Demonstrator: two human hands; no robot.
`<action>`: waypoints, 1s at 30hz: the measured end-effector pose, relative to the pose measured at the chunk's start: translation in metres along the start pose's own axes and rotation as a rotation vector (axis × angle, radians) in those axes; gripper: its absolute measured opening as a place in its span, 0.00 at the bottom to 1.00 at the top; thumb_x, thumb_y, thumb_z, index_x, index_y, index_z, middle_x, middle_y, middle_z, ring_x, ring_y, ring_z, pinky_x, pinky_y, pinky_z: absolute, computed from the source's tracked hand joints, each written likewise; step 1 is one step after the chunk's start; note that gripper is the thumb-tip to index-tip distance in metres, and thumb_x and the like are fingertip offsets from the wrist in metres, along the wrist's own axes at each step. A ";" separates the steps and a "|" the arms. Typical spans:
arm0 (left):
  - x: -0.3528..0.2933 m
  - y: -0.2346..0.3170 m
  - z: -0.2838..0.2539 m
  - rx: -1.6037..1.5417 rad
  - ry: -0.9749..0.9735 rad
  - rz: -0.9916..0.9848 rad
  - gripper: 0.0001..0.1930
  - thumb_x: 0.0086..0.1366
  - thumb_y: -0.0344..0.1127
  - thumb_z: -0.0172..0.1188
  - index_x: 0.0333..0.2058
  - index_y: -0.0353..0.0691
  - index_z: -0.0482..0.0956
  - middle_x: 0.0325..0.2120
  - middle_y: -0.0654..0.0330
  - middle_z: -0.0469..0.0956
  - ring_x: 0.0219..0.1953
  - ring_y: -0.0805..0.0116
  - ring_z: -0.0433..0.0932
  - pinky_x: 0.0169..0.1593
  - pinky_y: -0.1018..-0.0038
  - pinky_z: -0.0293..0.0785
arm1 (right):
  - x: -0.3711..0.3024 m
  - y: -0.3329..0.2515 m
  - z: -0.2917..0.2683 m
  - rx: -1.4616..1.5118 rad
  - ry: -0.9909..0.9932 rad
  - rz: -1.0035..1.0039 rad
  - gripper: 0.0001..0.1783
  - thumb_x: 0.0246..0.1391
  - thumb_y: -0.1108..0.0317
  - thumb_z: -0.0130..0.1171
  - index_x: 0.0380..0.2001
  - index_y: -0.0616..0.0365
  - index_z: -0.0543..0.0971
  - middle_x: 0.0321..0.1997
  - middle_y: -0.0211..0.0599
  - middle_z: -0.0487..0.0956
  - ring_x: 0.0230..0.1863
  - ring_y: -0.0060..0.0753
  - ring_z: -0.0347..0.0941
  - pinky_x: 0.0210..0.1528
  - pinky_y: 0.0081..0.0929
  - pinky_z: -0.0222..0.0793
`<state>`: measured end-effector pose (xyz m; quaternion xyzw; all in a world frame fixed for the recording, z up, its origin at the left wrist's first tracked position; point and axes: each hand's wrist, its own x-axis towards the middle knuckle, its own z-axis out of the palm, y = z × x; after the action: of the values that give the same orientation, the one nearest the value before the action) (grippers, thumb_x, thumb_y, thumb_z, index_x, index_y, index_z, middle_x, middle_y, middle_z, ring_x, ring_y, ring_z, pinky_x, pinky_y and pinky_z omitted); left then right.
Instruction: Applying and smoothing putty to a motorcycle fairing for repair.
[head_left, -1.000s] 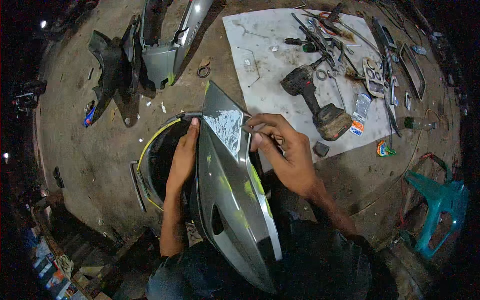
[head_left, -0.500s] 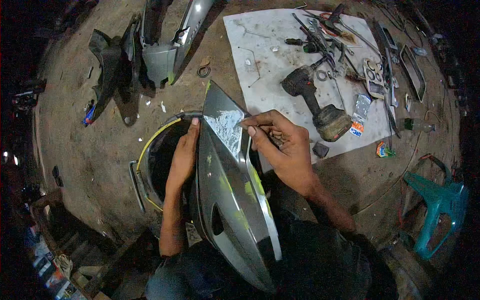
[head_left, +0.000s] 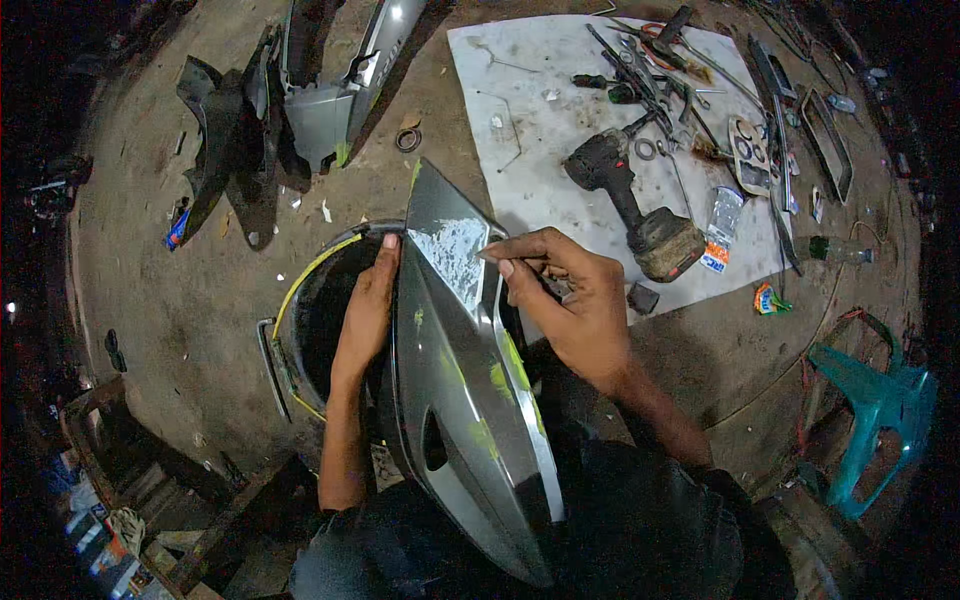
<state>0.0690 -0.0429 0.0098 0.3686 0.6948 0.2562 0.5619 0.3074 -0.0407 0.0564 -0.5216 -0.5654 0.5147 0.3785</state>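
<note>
A dark grey motorcycle fairing panel (head_left: 440, 360) slants from my lap up to the middle of the view. Near its pointed top is a patch of scuffed white film or paint (head_left: 450, 255), and yellow-green smears mark its surface. My left hand (head_left: 367, 315) grips the panel's left edge, its finger lying along the side and the rest hidden behind. At the white patch's right edge, my right hand (head_left: 565, 290) pinches a small, thin, dark pointed piece whose kind I cannot make out. A black bucket (head_left: 300, 290) with a yellow stripe stands under the panel.
A stained white sheet (head_left: 530, 120) lies beyond, bearing a cordless impact wrench (head_left: 635, 205), a hammer (head_left: 672, 35) and several hand tools. Grey fairing parts (head_left: 320, 120) lie at the far left. A teal plastic part (head_left: 875, 400) rests at right, near a bottle (head_left: 840, 250).
My right hand has shifted very slightly, with its fingertips still at the white patch's right edge. The left hand and panel are almost unmoved.
</note>
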 end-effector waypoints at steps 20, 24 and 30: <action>-0.002 0.000 -0.003 0.022 -0.015 0.016 0.37 0.81 0.64 0.41 0.42 0.30 0.82 0.33 0.63 0.80 0.36 0.73 0.71 0.49 0.74 0.69 | -0.002 -0.003 0.002 -0.013 -0.008 0.060 0.10 0.63 0.71 0.64 0.46 0.54 0.87 0.43 0.37 0.89 0.42 0.28 0.87 0.47 0.28 0.80; -0.005 0.008 0.001 0.013 -0.015 -0.024 0.38 0.80 0.66 0.41 0.40 0.31 0.83 0.32 0.62 0.80 0.35 0.72 0.71 0.48 0.73 0.70 | -0.003 0.000 -0.001 -0.028 -0.013 0.054 0.10 0.63 0.71 0.65 0.47 0.54 0.87 0.43 0.37 0.89 0.43 0.27 0.87 0.48 0.28 0.80; 0.004 -0.004 -0.004 0.055 -0.008 -0.028 0.39 0.79 0.68 0.42 0.38 0.31 0.82 0.31 0.59 0.79 0.35 0.70 0.72 0.47 0.72 0.70 | -0.008 -0.001 -0.002 -0.022 -0.021 0.071 0.10 0.64 0.70 0.65 0.48 0.54 0.87 0.44 0.37 0.89 0.43 0.25 0.86 0.47 0.27 0.79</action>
<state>0.0641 -0.0420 0.0056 0.3751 0.7045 0.2275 0.5578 0.3099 -0.0478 0.0587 -0.5398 -0.5562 0.5271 0.3484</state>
